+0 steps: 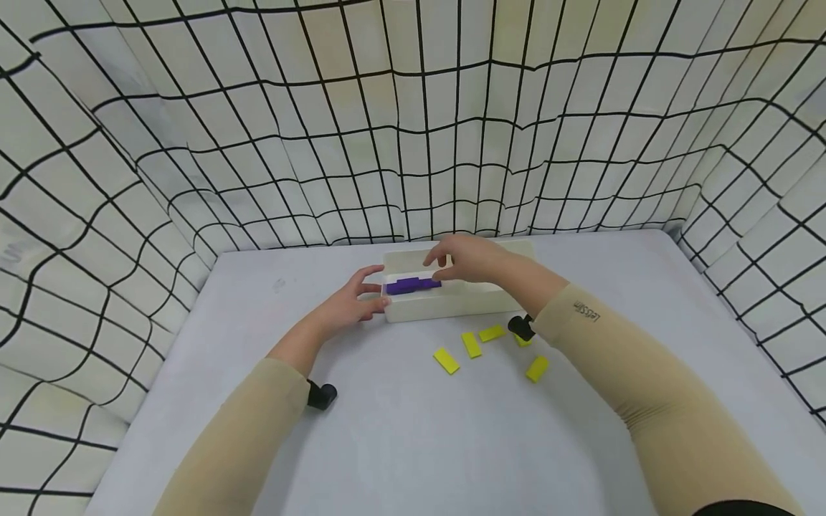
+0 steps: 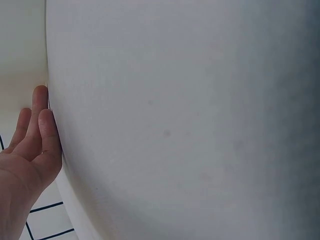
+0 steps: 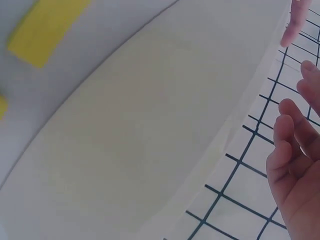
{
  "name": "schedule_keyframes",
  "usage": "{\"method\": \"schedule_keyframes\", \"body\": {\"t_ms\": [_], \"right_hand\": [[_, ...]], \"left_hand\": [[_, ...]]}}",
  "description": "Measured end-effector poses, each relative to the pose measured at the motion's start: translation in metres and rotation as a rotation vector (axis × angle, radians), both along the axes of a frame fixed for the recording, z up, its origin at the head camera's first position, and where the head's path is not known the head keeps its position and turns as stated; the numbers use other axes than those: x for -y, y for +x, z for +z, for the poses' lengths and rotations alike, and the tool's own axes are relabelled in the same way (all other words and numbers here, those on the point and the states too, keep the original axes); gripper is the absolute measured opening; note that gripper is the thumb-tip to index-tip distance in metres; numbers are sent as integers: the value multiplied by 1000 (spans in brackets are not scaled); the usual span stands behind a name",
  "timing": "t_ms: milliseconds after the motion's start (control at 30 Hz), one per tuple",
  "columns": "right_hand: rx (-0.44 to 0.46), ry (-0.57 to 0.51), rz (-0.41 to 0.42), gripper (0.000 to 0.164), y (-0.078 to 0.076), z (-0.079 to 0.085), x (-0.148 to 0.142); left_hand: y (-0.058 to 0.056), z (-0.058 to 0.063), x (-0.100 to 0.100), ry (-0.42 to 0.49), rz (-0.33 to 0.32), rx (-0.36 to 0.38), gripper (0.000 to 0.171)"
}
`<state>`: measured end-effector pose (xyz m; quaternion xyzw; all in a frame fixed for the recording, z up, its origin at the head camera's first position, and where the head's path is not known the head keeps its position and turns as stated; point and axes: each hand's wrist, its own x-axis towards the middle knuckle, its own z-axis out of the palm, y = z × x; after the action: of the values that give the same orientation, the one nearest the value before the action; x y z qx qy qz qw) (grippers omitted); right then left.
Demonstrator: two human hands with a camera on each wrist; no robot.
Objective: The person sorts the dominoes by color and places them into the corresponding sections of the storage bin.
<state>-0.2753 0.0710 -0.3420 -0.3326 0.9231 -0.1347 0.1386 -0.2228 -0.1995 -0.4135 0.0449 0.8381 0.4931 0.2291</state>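
A long white box (image 1: 419, 309) stands near the table's far edge, its top uncovered. Purple pieces (image 1: 409, 285) lie in a cluster inside its left part; their exact kind cannot be told. At the box's left end, my left hand (image 1: 345, 307) touches it with thumb and fingers spread. Those fingers look nearly straight in the left wrist view. Over the box, just above the right end of the purple pieces, my right hand (image 1: 467, 259) hovers with loosely bent fingers. Nothing shows between them in the right wrist view, where the hand (image 3: 300, 175) is partly cut off.
Several small yellow rectangular pieces (image 1: 472, 345) lie scattered on the white table (image 1: 400, 430) in front of the box; one is partly hidden by the right wrist's camera (image 1: 521, 327). Behind and at both sides, white walls carry a black grid (image 1: 422, 132).
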Motion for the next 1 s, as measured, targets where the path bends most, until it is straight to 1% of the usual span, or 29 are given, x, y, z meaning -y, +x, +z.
{"method": "schedule_keyframes", "body": {"t_ms": [167,400,533,767,1000], "right_hand": [[-12,-37,20,32,9,2,-19],[-37,-52,54,29,31,3,-45],[-23,-52,62,28,44,2,-62],[48,-45,8,29,63,-8,-95],[93,-73,8,29,77,-24,-128]], "left_hand": [[1,0,1,1,5,-4,79],[1,0,0,-3,1,-5,79],[2,2,-1,-7,2,-5,80],[2,3,-2,-6,5,-4,79],[3,3,-2,7,8,3,78]]}}
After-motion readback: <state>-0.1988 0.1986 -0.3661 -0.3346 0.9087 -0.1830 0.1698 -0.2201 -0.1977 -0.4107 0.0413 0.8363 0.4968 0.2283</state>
